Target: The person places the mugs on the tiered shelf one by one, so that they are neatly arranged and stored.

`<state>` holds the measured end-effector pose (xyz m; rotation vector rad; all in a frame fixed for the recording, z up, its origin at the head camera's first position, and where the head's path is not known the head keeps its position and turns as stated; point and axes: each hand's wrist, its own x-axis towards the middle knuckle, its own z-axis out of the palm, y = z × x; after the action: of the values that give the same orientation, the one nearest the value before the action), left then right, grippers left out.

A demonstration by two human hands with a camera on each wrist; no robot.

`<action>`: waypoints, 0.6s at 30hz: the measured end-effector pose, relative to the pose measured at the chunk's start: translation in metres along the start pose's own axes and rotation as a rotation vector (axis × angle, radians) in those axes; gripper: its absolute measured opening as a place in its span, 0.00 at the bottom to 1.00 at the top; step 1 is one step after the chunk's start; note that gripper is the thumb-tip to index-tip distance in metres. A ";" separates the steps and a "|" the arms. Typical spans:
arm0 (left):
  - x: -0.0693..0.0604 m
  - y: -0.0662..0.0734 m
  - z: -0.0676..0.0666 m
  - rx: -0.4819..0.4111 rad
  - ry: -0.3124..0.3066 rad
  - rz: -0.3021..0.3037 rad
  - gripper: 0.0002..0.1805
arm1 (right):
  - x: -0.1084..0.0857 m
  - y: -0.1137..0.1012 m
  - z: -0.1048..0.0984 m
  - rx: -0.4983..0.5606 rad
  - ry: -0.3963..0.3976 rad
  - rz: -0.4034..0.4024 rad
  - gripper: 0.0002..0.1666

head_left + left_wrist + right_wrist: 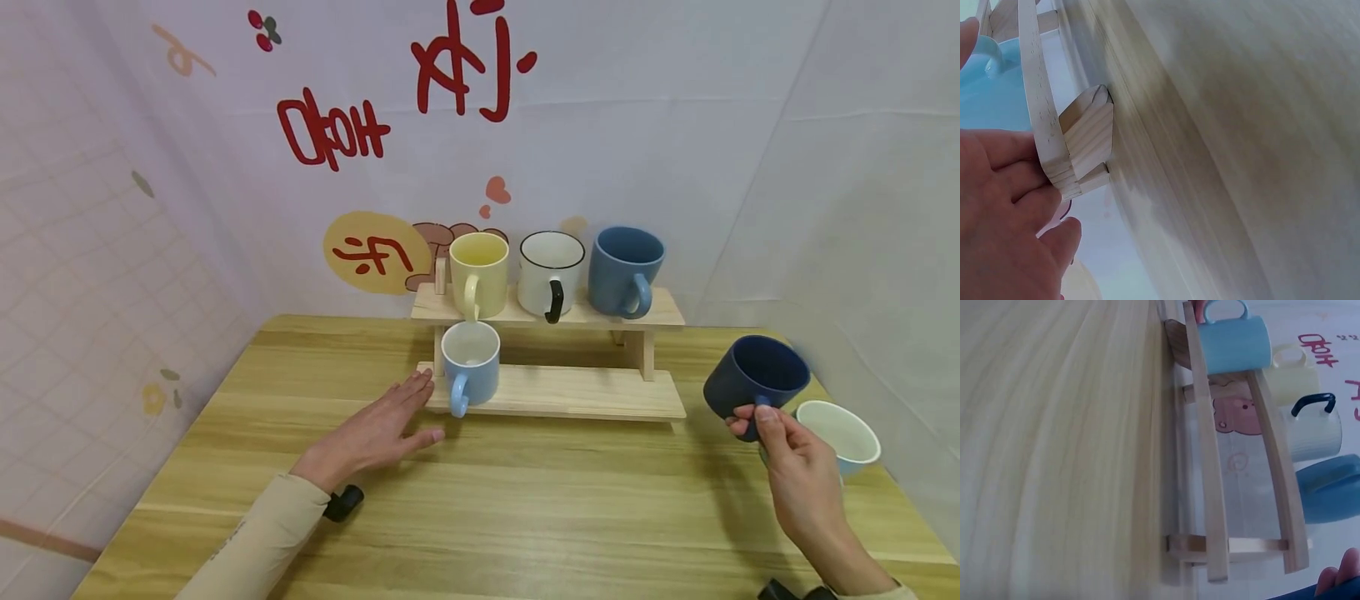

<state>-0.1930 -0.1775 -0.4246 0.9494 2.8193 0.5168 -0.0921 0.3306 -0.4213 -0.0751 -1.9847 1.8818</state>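
Note:
My right hand (806, 471) grips a navy blue mug (726, 385) by its handle, holding it in the air to the right of a two-tier wooden rack (592, 392). In the right wrist view only a few fingertips (1349, 565) and a sliver of navy show at the bottom corner. My left hand (371, 431) touches the left end of the rack's lower board with fairly straight fingers; the left wrist view shows the fingertips against that board (1040, 106). Close to it, a light blue mug (480, 371) stands on the lower board, handle facing forward.
On the upper board stand a yellow mug (491, 287), a white mug (536, 283) with black rim and handle, and a blue mug (615, 275). A pale mug (855, 433) is on the wooden table (525, 517) at right, partly behind my right hand. White printed cloth hangs behind.

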 end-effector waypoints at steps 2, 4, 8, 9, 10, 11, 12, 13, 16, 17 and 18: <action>-0.001 0.000 0.000 0.000 -0.004 -0.004 0.49 | -0.002 -0.003 0.004 0.000 -0.002 -0.013 0.16; -0.001 0.000 0.000 0.001 -0.004 -0.006 0.49 | -0.003 -0.007 0.007 -0.003 -0.008 -0.024 0.16; -0.002 0.000 0.000 0.005 -0.004 -0.005 0.50 | -0.006 -0.014 0.011 -0.064 -0.017 -0.027 0.18; -0.002 -0.001 0.001 0.004 -0.002 -0.001 0.50 | -0.007 -0.016 0.012 -0.085 -0.020 -0.026 0.18; -0.002 -0.001 0.001 0.002 -0.002 0.000 0.50 | -0.008 -0.017 0.013 -0.100 -0.022 -0.025 0.18; -0.003 -0.001 0.001 0.002 -0.002 -0.001 0.50 | -0.008 -0.019 0.014 -0.118 -0.025 -0.025 0.19; -0.003 -0.001 0.001 0.002 -0.003 -0.001 0.50 | -0.009 -0.020 0.015 -0.134 -0.030 -0.027 0.19; -0.003 -0.001 0.001 0.001 -0.001 0.001 0.50 | -0.010 -0.021 0.016 -0.128 -0.036 -0.028 0.19; -0.004 -0.001 0.001 -0.002 0.005 0.004 0.50 | -0.012 -0.024 0.022 -0.103 -0.053 -0.036 0.19; -0.004 -0.001 0.001 0.000 0.005 0.004 0.50 | -0.012 -0.025 0.024 -0.097 -0.060 -0.036 0.19; -0.003 -0.001 0.002 0.002 0.005 0.004 0.50 | -0.013 -0.026 0.026 -0.089 -0.064 -0.039 0.19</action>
<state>-0.1906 -0.1801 -0.4267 0.9550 2.8234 0.5178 -0.0822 0.2995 -0.3996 -0.0012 -2.0977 1.7926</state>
